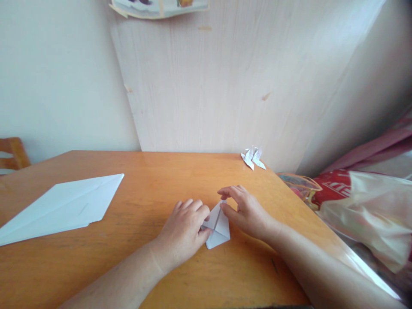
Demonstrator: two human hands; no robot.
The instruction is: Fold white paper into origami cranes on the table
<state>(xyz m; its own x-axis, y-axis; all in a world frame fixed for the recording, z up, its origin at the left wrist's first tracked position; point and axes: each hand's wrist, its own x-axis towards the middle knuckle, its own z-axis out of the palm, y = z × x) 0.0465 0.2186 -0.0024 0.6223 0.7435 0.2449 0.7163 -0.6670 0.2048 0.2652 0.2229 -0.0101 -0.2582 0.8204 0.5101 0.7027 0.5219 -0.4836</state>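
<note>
A small piece of folded white paper (220, 231) lies on the wooden table, with crease lines meeting near its middle and a point at its far end. My left hand (189, 221) pinches its left edge between thumb and curled fingers. At the far tip, my right hand (243, 210) has its thumb on the paper and its index finger bent over the point, closed around that tip. Parts of the left edge and the tip are hidden by my fingers.
Large white sheets of paper (67, 201) lie on the left of the table (154, 171). Folded paper figures (253, 158) stand at the far right corner, by the wall. Bags (363, 201) sit beyond the right edge; a wooden chair (14, 152) is at far left.
</note>
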